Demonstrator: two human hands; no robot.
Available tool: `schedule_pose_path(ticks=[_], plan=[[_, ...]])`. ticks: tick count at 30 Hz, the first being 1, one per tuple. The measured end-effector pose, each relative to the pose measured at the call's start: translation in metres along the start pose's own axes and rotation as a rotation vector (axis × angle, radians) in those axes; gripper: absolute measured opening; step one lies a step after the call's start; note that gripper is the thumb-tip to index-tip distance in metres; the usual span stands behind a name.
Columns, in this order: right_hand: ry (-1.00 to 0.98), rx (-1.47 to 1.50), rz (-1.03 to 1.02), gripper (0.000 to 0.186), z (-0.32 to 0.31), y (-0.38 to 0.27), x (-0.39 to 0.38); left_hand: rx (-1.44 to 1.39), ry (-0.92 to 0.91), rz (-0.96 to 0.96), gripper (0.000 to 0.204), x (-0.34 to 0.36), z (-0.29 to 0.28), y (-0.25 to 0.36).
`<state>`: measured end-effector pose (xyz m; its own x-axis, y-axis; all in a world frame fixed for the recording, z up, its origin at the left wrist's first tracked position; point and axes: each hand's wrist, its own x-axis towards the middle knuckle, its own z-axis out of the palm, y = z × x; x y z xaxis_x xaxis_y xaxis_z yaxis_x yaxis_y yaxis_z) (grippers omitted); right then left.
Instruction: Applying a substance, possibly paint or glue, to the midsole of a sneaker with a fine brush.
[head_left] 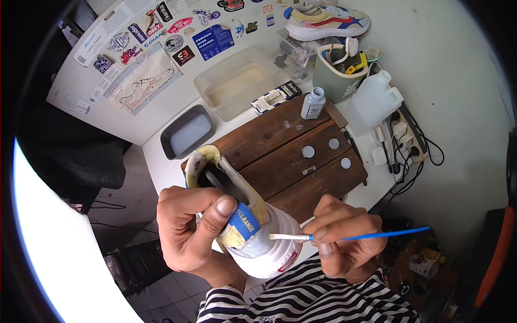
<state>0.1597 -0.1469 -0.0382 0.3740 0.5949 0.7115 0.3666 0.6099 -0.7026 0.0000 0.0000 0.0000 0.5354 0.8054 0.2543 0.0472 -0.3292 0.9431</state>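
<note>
My left hand (196,229) grips a sneaker (258,215), its thumb pressed beside the blue label (245,222). The shoe is tilted above the near side of the bench, with its thick white sole (274,261) low and toward me. Pale yellow material lines the collar, and a light grey patch sits below the label. Between the thumb and fingers of my right hand (347,234) is a thin blue paintbrush (385,233). Its pale bristles point left and lie at the shoe's side; whether they touch it I cannot tell.
On the dark wooden board (264,137) stand an open paint bottle (313,103) and several small round caps (308,152). Behind are a grey tray (187,132), a clear plastic bin (237,75) and a bucket (336,70). A white jug (374,99) and a power strip (409,132) stand right.
</note>
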Motion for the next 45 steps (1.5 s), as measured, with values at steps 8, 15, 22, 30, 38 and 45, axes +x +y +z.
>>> schedule_pose_path(ticks=[8,15,22,30,38,45], plan=[[0.047,0.230,0.059,0.020,0.005,0.000,0.005,0.045,0.065,0.097,0.022,0.002,-0.007,0.001],[0.123,0.166,0.070,0.015,0.007,0.010,0.004,0.021,0.167,0.028,0.023,0.000,0.002,0.005],[0.149,0.259,0.064,0.014,0.013,0.000,0.006,0.020,0.146,0.131,0.024,0.002,0.003,0.004],[0.132,0.161,0.102,0.015,0.001,0.005,0.006,0.041,0.162,0.229,0.021,0.003,0.006,0.002],[0.059,0.049,0.001,0.017,-0.001,0.008,0.007,-0.029,0.135,0.302,0.017,0.008,0.011,0.004],[-0.068,0.015,-0.067,0.019,0.003,-0.011,0.016,-0.051,-0.052,0.259,0.018,0.018,0.004,0.009]])
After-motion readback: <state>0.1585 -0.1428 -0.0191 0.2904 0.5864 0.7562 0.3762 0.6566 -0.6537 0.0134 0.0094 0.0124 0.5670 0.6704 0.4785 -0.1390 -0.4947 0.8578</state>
